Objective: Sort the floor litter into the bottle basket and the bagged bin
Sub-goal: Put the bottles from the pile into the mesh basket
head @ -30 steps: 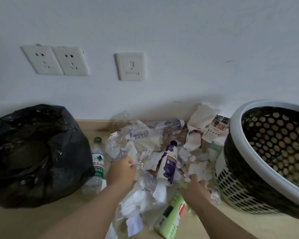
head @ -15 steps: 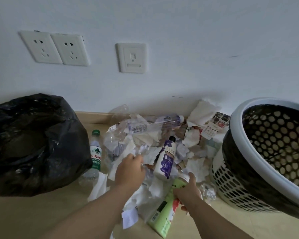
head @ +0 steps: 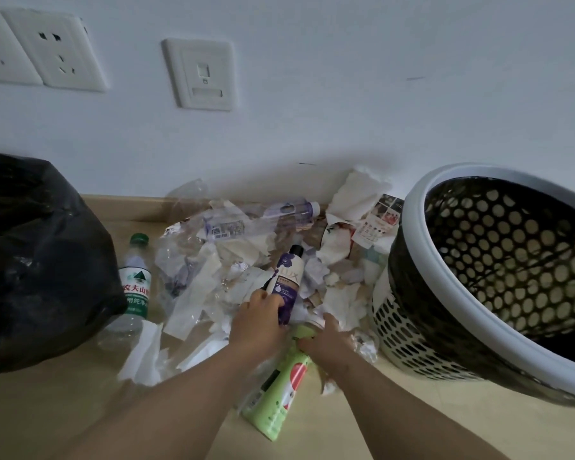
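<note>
**Bottles being pulled from the pile**

With the basket at right and the bagged bin at left, the litter is being sorted. The green bottle is being gripped by the right hand, the purple bottle by the left hand, fingers curled round each. A lift rightward into the basket is probably being called for.

Left grip, right grip curled, apparently clutching.

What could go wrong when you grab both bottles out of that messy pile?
Tissue scraps crowd the purple bottle and the green bottle, so paper might ride along into the basket. The left hand grips the purple bottle only near its base, so it could slip.
</note>
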